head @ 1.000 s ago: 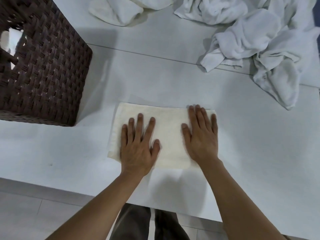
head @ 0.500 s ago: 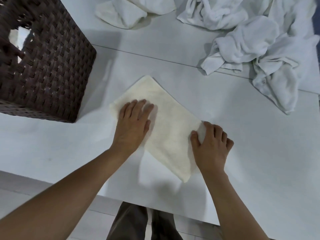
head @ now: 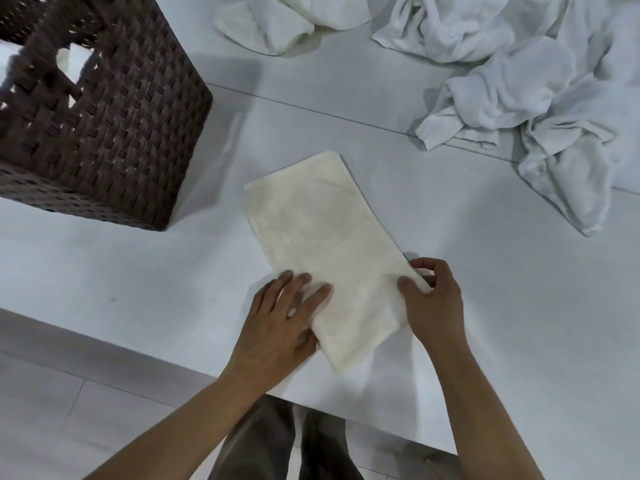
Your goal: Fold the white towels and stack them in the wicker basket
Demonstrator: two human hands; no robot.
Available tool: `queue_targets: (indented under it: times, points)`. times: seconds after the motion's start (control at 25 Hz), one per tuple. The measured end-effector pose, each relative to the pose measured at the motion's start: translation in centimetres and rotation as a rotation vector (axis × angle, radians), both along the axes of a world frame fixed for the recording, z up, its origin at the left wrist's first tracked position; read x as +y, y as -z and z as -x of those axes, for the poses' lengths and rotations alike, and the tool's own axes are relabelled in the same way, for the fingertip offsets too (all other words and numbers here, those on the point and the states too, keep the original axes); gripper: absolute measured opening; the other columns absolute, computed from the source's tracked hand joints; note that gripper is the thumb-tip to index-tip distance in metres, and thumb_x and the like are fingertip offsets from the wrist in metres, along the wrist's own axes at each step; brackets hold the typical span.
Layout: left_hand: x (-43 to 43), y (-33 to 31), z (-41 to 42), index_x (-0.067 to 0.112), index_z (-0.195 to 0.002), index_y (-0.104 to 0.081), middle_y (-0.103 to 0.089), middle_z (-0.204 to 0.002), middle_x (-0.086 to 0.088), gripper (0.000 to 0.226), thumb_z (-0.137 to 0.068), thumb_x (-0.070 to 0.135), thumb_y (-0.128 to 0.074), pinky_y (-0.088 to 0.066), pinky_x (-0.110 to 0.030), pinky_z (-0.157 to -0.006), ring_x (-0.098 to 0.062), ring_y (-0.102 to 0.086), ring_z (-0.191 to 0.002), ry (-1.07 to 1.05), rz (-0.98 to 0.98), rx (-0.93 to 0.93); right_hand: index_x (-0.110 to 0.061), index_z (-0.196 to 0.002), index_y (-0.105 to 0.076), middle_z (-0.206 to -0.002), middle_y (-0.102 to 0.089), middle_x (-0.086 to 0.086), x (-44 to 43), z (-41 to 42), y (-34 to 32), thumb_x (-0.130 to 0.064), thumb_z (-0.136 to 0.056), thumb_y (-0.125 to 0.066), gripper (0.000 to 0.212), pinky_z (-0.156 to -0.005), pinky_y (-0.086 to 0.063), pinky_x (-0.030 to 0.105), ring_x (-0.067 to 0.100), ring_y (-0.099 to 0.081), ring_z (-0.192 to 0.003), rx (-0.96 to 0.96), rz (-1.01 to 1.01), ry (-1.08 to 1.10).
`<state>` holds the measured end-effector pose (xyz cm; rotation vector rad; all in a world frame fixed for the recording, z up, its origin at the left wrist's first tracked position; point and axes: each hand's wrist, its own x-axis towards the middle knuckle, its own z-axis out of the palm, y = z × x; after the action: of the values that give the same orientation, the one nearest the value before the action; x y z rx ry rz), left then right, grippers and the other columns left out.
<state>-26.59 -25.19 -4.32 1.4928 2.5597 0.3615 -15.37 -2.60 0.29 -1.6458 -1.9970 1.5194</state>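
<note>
A cream-white folded towel [head: 318, 244] lies as a long strip on the white table, running away from me. My left hand [head: 280, 323] holds its near left edge, fingers on top and thumb at the side. My right hand [head: 433, 299] pinches the near right corner, thumb on top and fingers curled under the edge. The dark brown wicker basket [head: 114, 133] stands at the left, a hand's width from the towel's far end. Something white shows through its weave; its inside is otherwise hidden.
A heap of crumpled white towels [head: 540, 98] fills the far right of the table, and another loose towel [head: 273, 26] lies at the far middle. The table's front edge [head: 346, 414] runs just below my wrists. A seam crosses the tabletop behind the towel.
The towel has turned from lying crosswise to pointing away from me. My hands went from pressing flat on it to holding its near end, the left sliding back towards me.
</note>
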Motion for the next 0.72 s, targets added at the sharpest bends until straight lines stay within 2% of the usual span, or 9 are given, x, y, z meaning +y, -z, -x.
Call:
queue_targets:
  times: [0.08, 0.16, 0.28, 0.4, 0.48, 0.52, 0.6, 0.64, 0.72]
  points:
    - [0.4, 0.0, 0.4, 0.024, -0.147, -0.05, -0.051, -0.145, -0.009, 0.074, -0.081, 0.048, -0.073, -0.035, -0.05, -0.112, -0.034, -0.045, -0.136, -0.01, -0.005, 0.01, -0.03, -0.102, -0.066, -0.1, -0.071, -0.003, 0.1, -0.2, -0.7, -0.013, -0.083, -0.069, 0.026, -0.074, -0.056, 0.035, 0.02, -0.069, -0.091, 0.097, 0.181, 0.136]
    - [0.7, -0.1, 0.4, 0.026, -0.145, -0.052, -0.054, -0.14, -0.008, 0.07, -0.083, 0.053, -0.071, -0.036, -0.053, -0.109, -0.034, -0.049, -0.132, -0.028, 0.008, 0.016, -0.026, -0.104, -0.069, -0.102, -0.072, 0.003, 0.2, -0.5, -1.6, -0.009, -0.084, -0.07, 0.026, -0.074, -0.058, 0.039, 0.023, -0.069, -0.09, 0.162, 0.321, 0.215]
    - [0.7, -0.7, 0.3, 0.026, -0.136, -0.06, -0.056, -0.138, -0.007, 0.051, -0.089, 0.045, -0.06, -0.036, -0.05, -0.109, -0.034, -0.048, -0.131, -0.039, -0.012, -0.014, -0.018, -0.109, -0.069, -0.105, -0.072, 0.006, 0.2, -1.0, -2.3, -0.007, -0.089, -0.065, 0.024, -0.069, -0.059, 0.037, 0.022, -0.068, -0.088, 0.219, 0.453, 0.225]
    - [0.2, -1.5, 1.3, 0.03, -0.135, -0.059, -0.054, -0.14, 0.002, 0.046, -0.091, 0.037, -0.048, -0.032, -0.041, -0.112, -0.025, -0.042, -0.137, -0.041, -0.061, -0.175, -0.016, -0.11, -0.072, -0.11, -0.074, 0.005, 0.4, -2.0, -2.2, -0.014, -0.098, -0.057, 0.019, -0.069, -0.059, 0.038, 0.022, -0.071, -0.096, 0.313, 0.467, 0.183]
    - [-0.4, -2.0, 2.1, 0.032, -0.137, -0.057, -0.052, -0.142, 0.008, 0.045, -0.093, 0.036, -0.045, -0.031, -0.036, -0.114, -0.017, -0.038, -0.139, -0.045, -0.096, -0.311, -0.026, -0.109, -0.074, -0.107, -0.075, -0.001, 0.5, -2.9, -1.5, -0.011, -0.1, -0.054, 0.027, -0.074, -0.059, 0.034, 0.017, -0.071, -0.098, 0.282, 0.327, 0.117]
    - [-0.6, -2.2, 2.4, 0.032, -0.137, -0.056, -0.051, -0.142, 0.01, 0.045, -0.094, 0.036, -0.045, -0.031, -0.035, -0.114, -0.014, -0.037, -0.139, -0.05, -0.112, -0.366, -0.036, -0.111, -0.072, -0.106, -0.074, -0.006, 0.5, -3.5, -0.9, -0.006, -0.099, -0.052, 0.038, -0.077, -0.058, 0.028, 0.012, -0.07, -0.097, 0.214, 0.184, 0.021]
    - [-1.1, -2.3, 2.7, 0.033, -0.138, -0.055, -0.05, -0.142, 0.014, 0.044, -0.095, 0.038, -0.045, -0.031, -0.032, -0.115, -0.006, -0.035, -0.139, -0.075, -0.13, -0.46, -0.052, -0.124, -0.059, -0.123, -0.062, -0.017, 0.3, -4.6, 0.3, 0.002, -0.095, -0.053, 0.062, -0.087, -0.053, 0.024, 0.003, -0.063, -0.104, 0.076, -0.107, -0.264]
    - [-1.3, -2.4, 2.8, 0.035, -0.138, -0.054, -0.049, -0.143, 0.016, 0.045, -0.094, 0.039, -0.044, -0.031, -0.03, -0.116, -0.002, -0.033, -0.139, -0.097, -0.127, -0.509, -0.053, -0.135, -0.05, -0.133, -0.051, -0.022, 0.1, -4.9, 0.8, 0.002, -0.092, -0.058, 0.07, -0.096, -0.049, 0.027, 0.001, -0.056, -0.116, 0.013, -0.231, -0.4]
    - [-1.5, -2.7, 2.9, 0.037, -0.138, -0.052, -0.047, -0.143, 0.021, 0.045, -0.093, 0.04, -0.044, -0.031, -0.029, -0.117, 0.002, -0.031, -0.141, -0.14, -0.119, -0.583, -0.042, -0.152, -0.036, -0.15, -0.035, -0.019, 0.0, -5.3, 1.7, -0.008, -0.085, -0.07, 0.082, -0.111, -0.036, 0.036, 0.005, -0.038, -0.138, -0.032, -0.434, -0.607]
